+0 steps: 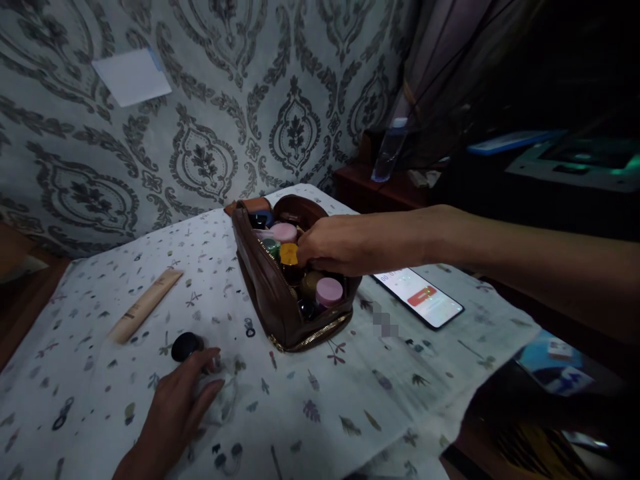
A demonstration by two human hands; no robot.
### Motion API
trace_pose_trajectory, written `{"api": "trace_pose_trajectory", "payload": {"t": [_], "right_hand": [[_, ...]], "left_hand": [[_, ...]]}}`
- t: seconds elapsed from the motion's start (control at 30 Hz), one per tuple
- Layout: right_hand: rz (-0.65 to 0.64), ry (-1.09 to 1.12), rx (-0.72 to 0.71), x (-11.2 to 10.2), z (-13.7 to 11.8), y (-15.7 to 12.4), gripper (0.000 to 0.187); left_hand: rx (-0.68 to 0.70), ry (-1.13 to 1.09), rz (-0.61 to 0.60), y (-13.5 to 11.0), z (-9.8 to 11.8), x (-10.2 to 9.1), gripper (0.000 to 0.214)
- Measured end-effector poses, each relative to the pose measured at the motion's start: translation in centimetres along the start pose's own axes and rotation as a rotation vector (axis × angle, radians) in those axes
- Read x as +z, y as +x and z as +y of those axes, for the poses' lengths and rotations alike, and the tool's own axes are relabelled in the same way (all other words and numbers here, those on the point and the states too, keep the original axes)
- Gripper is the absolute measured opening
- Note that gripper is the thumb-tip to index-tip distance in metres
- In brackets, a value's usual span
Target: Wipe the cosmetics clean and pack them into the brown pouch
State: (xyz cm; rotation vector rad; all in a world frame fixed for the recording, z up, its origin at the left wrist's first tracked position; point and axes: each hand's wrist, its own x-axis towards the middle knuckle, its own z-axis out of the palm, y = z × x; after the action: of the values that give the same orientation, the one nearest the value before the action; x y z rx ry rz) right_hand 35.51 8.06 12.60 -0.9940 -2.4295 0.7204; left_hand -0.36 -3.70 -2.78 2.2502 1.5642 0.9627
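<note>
Reaching into the brown bag [261, 283], the right hand [333, 243] is beside a yellow jar [289, 254], its grip hidden; front-left of the bag, the left hand [174, 403] curls near a black cap [185, 347], hold unclear; right of the bag lies a phone [425, 300].

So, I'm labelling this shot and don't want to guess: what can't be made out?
All in the head view:
Right hand: fingertips hidden behind the hand; grip unclear.
Brown bag: bottom hidden by its wall and upper contents.
Phone: far end covered by the right forearm.
Clear item at the left hand: blurred, partly behind that hand.
Tan tube: print too small and blurred.
</note>
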Motion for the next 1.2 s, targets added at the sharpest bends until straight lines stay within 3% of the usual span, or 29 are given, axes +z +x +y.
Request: {"api": "trace_pose_trajectory", "payload": {"t": [0.1,0.27,0.37,0.67,0.93,1.0,1.13,1.2], "right_hand": [[0.010,-0.036,-0.015,0.1,-1.2,-0.1,0.013],[-0.276,-0.093,0.013,-0.1,-3.7,0.4,0.020],[-0.363,-0.135,0.082,0.0,-4.6,0.7,0.022],[-0.483,-0.136,0.044,0.3,-2.5,1.2,0.029],[-0.556,-0.083,0.007,-0.1,-2.2,1.7,0.017],[-0.545,-0.136,0.012,0.0,-1.7,1.8,0.017],[-0.277,-0.197,0.027,0.3,-0.6,2.0,0.018],[-0.239,-0.204,0.026,0.4,-0.4,2.1,0.021]], "left_hand": [[0.004,0.009,-0.014,0.0,-0.5,-0.1,0.023],[0.128,0.067,-0.082,0.3,-1.8,-0.2,0.025],[0.204,0.081,-0.083,0.5,-1.9,-0.3,0.026],[0.281,0.121,-0.064,0.6,-1.7,-0.2,0.025],[0.341,0.131,-0.016,1.3,-0.6,-0.7,0.026],[0.352,0.140,-0.012,1.4,-0.4,-0.8,0.027],[0.375,0.181,0.004,1.6,0.0,-0.9,0.029],[0.398,0.198,0.018,1.8,0.2,-0.9,0.030]]}}
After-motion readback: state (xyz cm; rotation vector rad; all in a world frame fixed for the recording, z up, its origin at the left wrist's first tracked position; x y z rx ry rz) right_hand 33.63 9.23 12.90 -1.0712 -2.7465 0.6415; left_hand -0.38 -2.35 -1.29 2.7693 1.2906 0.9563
